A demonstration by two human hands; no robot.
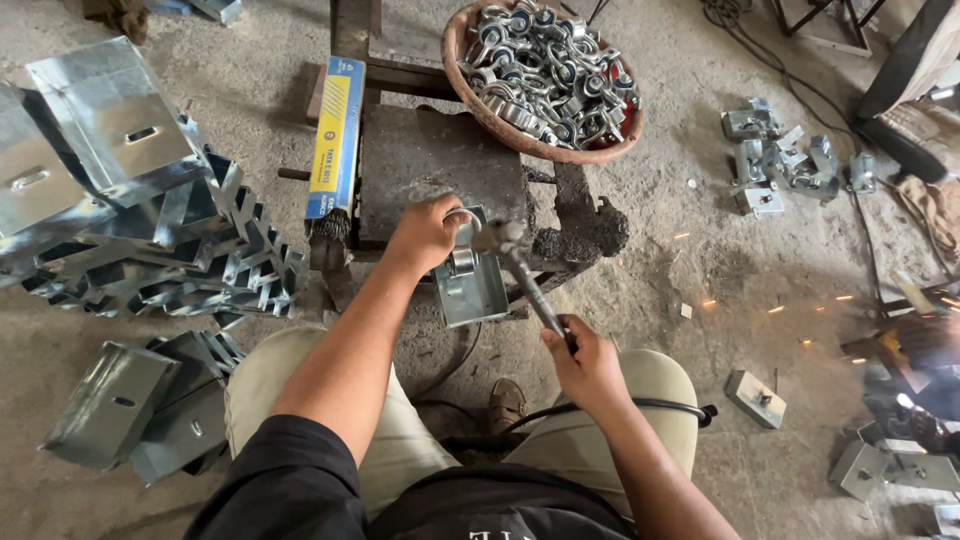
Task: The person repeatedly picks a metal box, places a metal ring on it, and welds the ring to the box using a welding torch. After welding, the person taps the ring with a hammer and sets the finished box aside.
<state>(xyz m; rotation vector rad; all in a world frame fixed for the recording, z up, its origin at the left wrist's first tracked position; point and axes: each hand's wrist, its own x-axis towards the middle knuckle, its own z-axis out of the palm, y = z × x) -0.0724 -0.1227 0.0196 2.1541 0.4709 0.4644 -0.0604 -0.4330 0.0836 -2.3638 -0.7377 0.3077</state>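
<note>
1. A dusty concrete floor (700, 270) fills the view, with the person sitting low, knees at 6 o'clock.
2. A heap of folded galvanised brackets (130, 220) sits at 9 o'clock; more of them lie at 8 o'clock.
3. A dark steel block serves as the counter (420, 170) at centre, just above the hands.
4. A round basket (480, 110) of shiny metal clamps stands at 12 to 1 o'clock, on the counter's far edge.
5. A blue and yellow box (338, 135) leans along the counter's left side, at 11 o'clock.
6. Loose metal fittings (785, 165) lie scattered at 2 o'clock; others lie at 4 o'clock, near sparks.
7. A small galvanised plate (470, 290) rests at the counter's near edge, dead centre, with a metal loop (462, 225) at its top.
8. The left hand (425, 235) is closed around the loop, pinning it onto the plate.
9. The right hand (585, 365), at 5 o'clock, is closed tightly on the handle of a hammer (520, 270); the hammer's head is just beside the loop.
10. A black cable (640, 404) runs across the right knee.
</note>
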